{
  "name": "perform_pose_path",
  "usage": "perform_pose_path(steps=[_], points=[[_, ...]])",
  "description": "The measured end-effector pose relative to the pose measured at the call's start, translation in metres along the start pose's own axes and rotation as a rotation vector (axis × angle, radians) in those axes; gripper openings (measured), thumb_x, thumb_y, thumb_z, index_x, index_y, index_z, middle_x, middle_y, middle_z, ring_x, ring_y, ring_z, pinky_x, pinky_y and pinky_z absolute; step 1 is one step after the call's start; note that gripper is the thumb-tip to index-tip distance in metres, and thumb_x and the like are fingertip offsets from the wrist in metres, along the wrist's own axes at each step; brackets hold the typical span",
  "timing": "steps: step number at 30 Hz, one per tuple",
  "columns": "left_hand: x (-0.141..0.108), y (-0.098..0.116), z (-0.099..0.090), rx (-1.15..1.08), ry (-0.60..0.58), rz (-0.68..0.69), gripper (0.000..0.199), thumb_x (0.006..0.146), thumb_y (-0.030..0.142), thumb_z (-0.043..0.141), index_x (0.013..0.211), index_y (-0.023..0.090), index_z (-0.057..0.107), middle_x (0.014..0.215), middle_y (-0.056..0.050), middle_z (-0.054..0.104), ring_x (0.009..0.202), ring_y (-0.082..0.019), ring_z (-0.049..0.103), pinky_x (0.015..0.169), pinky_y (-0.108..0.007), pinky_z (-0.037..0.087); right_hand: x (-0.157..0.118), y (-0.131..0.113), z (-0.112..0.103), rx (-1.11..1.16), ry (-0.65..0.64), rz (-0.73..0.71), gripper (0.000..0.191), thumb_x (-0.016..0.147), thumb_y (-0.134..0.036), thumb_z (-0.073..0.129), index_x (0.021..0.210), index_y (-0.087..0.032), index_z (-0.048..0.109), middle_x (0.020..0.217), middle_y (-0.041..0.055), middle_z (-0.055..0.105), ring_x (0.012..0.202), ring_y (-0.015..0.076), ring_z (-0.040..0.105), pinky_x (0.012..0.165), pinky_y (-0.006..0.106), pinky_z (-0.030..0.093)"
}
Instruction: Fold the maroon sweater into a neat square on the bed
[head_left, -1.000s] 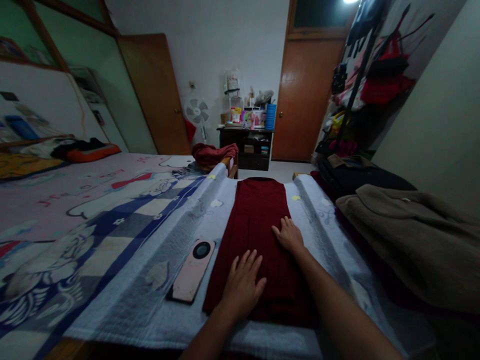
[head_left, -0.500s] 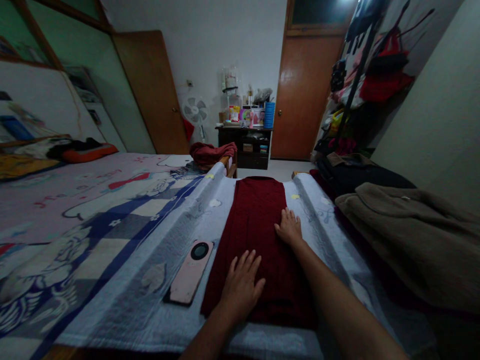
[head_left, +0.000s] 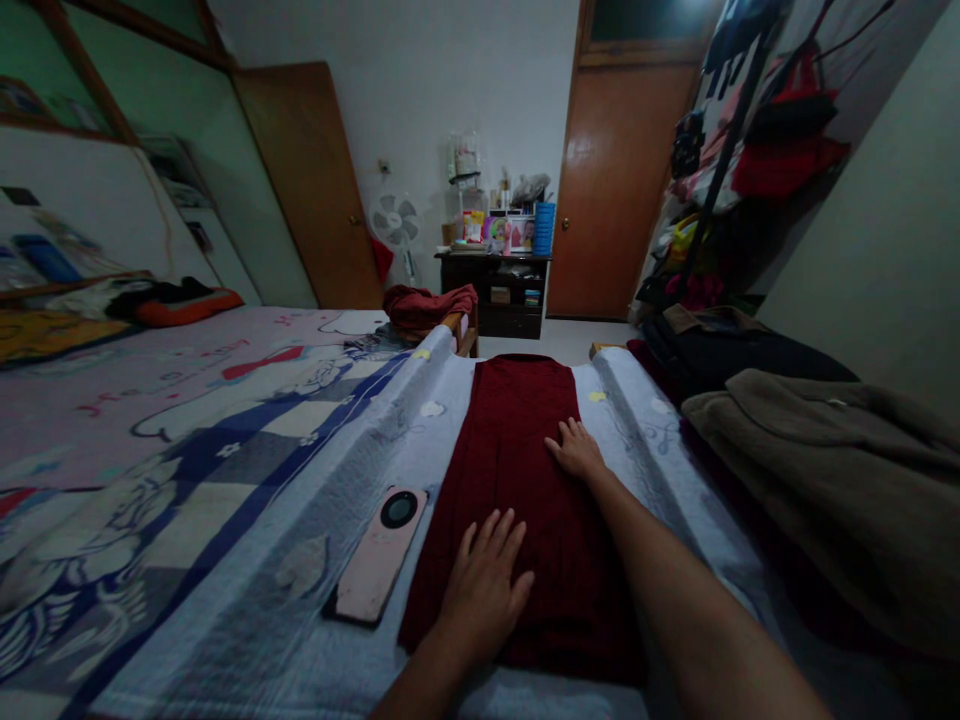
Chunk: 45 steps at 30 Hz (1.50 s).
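Note:
A dark red garment (head_left: 517,440), folded into a long flat panel, lies on a pale blue cloth (head_left: 300,650). My left hand (head_left: 486,585) rests flat on its lower left part with fingers spread. Further up, at the right edge of the garment, my right hand (head_left: 576,450) lies on the fabric, its fingers apart. Neither hand holds anything. To the left of the garment sits a pink phone (head_left: 379,560) with a round black camera ring, back side up.
A grey-brown fleece garment (head_left: 817,480) and dark folded clothes (head_left: 750,345) are piled at the right. At the left is a bed with a patterned sheet (head_left: 225,400). Beyond stand a red cloth (head_left: 427,305) on a wooden post, a fan (head_left: 397,220) and a dark cabinet (head_left: 510,310).
The view has shifted slightly. My right hand has moved a little left over the garment; my left hand stays flat on it at nearly the same place.

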<state>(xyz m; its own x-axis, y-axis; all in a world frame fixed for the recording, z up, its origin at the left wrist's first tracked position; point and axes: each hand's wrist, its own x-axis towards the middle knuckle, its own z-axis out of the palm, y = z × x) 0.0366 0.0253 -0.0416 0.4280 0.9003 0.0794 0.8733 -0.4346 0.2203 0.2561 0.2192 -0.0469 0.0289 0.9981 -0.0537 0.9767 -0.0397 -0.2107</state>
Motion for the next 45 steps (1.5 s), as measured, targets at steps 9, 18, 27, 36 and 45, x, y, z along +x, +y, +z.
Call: perform_pose_path(steps=[9,18,27,36,45], points=[[-0.002,0.0,0.001,-0.016,0.029,0.012,0.056,0.092,0.039,0.043,0.146,0.025,0.033,0.155,-0.002,0.028,0.142,-0.026,0.025,0.115,-0.053,0.025,-0.011,-0.046,0.005,-0.006,0.077,-0.065,0.072,0.093,-0.055,0.03,0.146,-0.006,0.03,0.155,0.0177,0.022,0.143,0.03,0.016,0.114,0.047,0.008],[-0.002,-0.001,0.002,-0.033,0.066,0.008,0.054,0.095,0.047,0.038,0.145,0.027,0.035,0.155,-0.002,0.03,0.142,-0.025,0.025,0.115,-0.051,0.024,-0.045,-0.082,0.008,0.025,-0.033,-0.439,0.068,0.091,-0.06,0.034,0.148,-0.023,0.03,0.157,0.0049,0.02,0.145,0.0258,0.012,0.114,0.052,0.007],[-0.002,-0.001,0.002,-0.056,0.06,0.003,0.056,0.094,0.049,0.037,0.145,0.026,0.035,0.155,-0.003,0.029,0.142,-0.025,0.025,0.116,-0.052,0.023,-0.035,-0.082,0.006,-0.019,0.006,-0.38,0.064,0.094,-0.057,0.03,0.147,-0.021,0.033,0.156,0.0058,0.025,0.143,0.0261,0.018,0.113,0.049,0.015],[-0.001,0.001,0.003,-0.036,0.077,-0.002,0.054,0.095,0.049,0.037,0.143,0.025,0.038,0.153,-0.003,0.033,0.142,-0.024,0.026,0.115,-0.051,0.024,-0.062,-0.07,0.01,-0.036,0.069,-0.412,0.06,0.095,-0.052,0.034,0.145,-0.019,0.037,0.154,0.0085,0.028,0.143,0.0259,0.019,0.114,0.046,0.016],[0.0,-0.001,0.008,-0.031,0.095,0.017,0.054,0.095,0.049,0.035,0.143,0.025,0.038,0.153,-0.003,0.035,0.142,-0.024,0.026,0.116,-0.05,0.022,-0.1,-0.05,0.009,-0.031,0.075,-0.396,0.061,0.094,-0.053,0.036,0.146,-0.021,0.036,0.156,0.0069,0.025,0.144,0.0271,0.018,0.114,0.045,0.016]])
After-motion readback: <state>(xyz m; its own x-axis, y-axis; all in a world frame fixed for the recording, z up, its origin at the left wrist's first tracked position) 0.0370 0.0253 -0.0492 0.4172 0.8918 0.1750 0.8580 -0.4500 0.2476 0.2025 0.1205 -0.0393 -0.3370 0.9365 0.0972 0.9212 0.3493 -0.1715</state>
